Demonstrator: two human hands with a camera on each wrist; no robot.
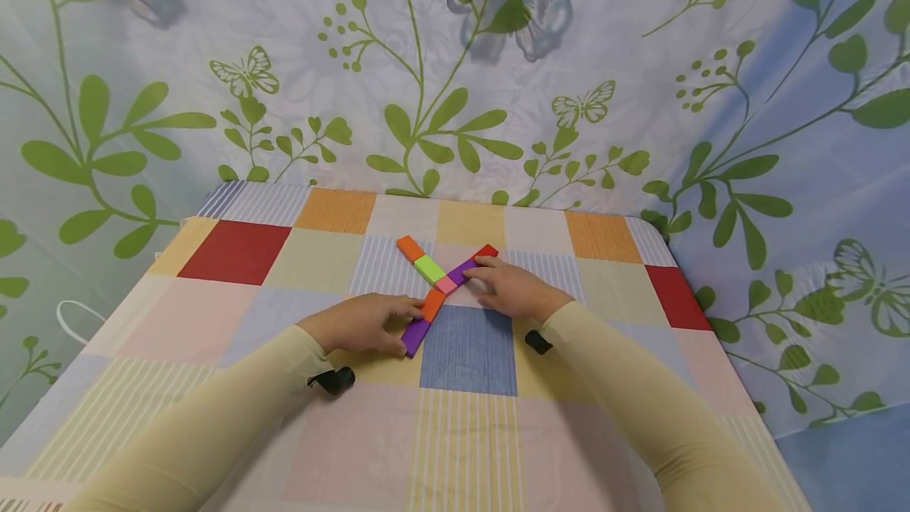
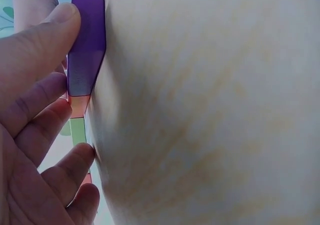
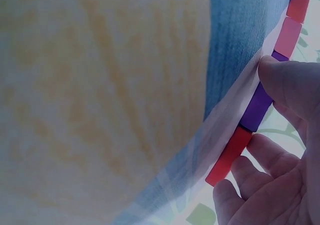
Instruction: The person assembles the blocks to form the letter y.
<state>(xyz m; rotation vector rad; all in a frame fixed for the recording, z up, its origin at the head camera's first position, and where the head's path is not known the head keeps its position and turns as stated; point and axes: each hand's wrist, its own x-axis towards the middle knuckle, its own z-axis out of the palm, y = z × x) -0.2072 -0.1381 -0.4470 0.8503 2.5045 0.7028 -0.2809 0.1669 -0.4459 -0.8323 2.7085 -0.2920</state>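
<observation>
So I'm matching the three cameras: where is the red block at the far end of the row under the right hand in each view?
Head: red block, upper right tip of the X, just beyond the right hand.
Left wrist: not identifiable.
Right wrist: red block, lower centre, by the fingers.
Shared landmark: the neighbouring purple block.

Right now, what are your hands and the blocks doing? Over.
Left hand touches near purple block. Right hand pinches far purple block. Blocks lie flat, crossing. Nothing blocking.
</observation>
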